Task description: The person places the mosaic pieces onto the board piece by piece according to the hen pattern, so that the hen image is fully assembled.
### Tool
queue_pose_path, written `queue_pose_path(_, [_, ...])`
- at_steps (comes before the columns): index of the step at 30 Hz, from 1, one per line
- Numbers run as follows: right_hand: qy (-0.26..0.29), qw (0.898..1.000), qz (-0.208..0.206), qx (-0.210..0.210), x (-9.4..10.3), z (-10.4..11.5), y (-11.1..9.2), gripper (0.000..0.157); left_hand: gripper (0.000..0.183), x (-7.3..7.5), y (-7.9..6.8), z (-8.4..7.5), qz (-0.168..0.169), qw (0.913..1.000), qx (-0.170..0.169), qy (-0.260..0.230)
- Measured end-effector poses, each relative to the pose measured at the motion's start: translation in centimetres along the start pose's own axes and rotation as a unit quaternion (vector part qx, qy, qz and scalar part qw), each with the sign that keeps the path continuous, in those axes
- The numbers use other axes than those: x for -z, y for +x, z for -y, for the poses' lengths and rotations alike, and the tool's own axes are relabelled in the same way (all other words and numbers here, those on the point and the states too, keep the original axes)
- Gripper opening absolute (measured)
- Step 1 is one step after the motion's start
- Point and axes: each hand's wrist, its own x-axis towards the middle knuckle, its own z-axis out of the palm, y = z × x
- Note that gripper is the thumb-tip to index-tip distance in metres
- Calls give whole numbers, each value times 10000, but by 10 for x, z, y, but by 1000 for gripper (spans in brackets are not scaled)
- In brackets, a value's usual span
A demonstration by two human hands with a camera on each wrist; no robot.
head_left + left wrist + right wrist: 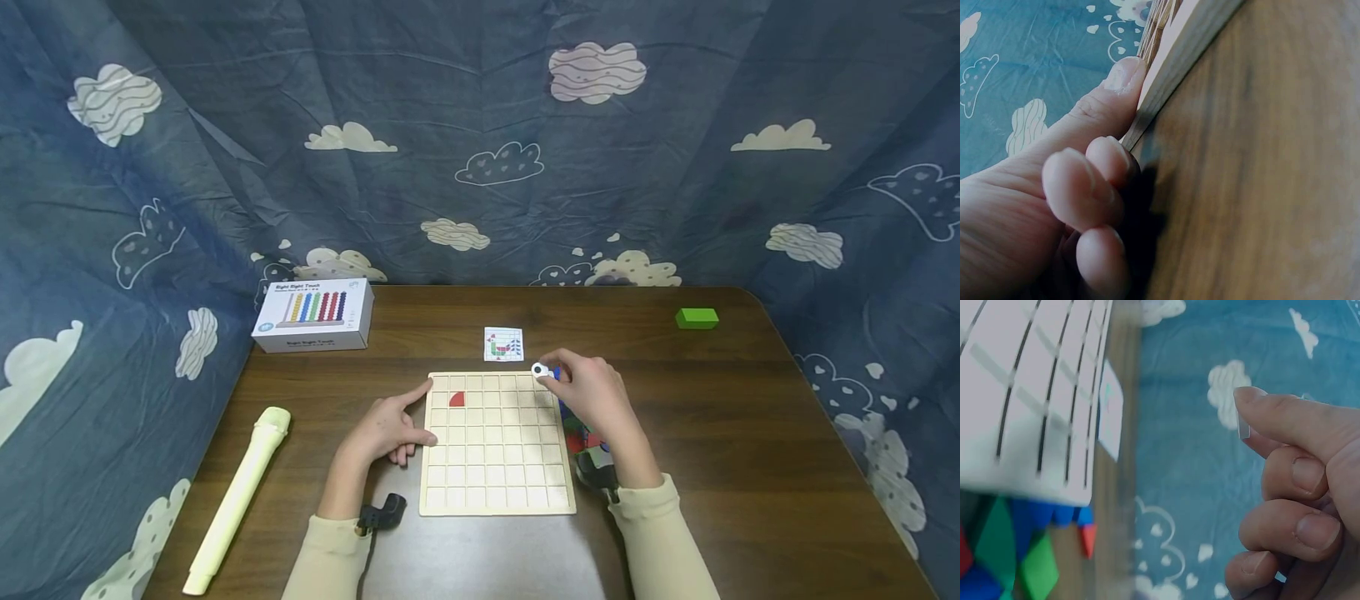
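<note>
A pale wooden grid board [497, 477] lies in front of the person. One red quarter-circle piece [457, 400] sits in a cell near its upper left. At the board's left edge, the left hand [386, 429] rests with thumb and index finger spread along the side; its thumb [1124, 78] touches the rim in the left wrist view. Over the upper right corner, the right hand [597, 398] pinches a small white piece with a black dot [537, 371] between thumb and index finger. Only the edge of that white piece [1244, 430] shows in the right wrist view.
Coloured pieces [576, 441] lie along the board's right side, partly under the right arm. Beyond the board is a small picture card [503, 344]. A white box [315, 317] stands back left, a cream tube [236, 500] lies left, and a green block [697, 318] sits back right.
</note>
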Motion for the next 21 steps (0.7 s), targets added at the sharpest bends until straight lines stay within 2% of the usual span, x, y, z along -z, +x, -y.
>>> queue_pose_path(6, [117, 9992, -22, 387, -6, 25, 2, 27, 102, 0, 0, -1, -11, 10000, 50, 19])
queue_pose_path(12, [227, 9989, 34, 414, -17, 50, 5, 26, 101, 0, -1, -2, -95, 9999, 44, 79])
queue_pose_path(17, [243, 9989, 90, 389, -38, 66, 6, 25, 101, 0, -1, -2, -101, 9999, 19, 113])
queue_pose_path(21, [310, 9982, 359, 372, -61, 72, 3, 24, 100, 0, 0, -1, -60, 9999, 28, 82])
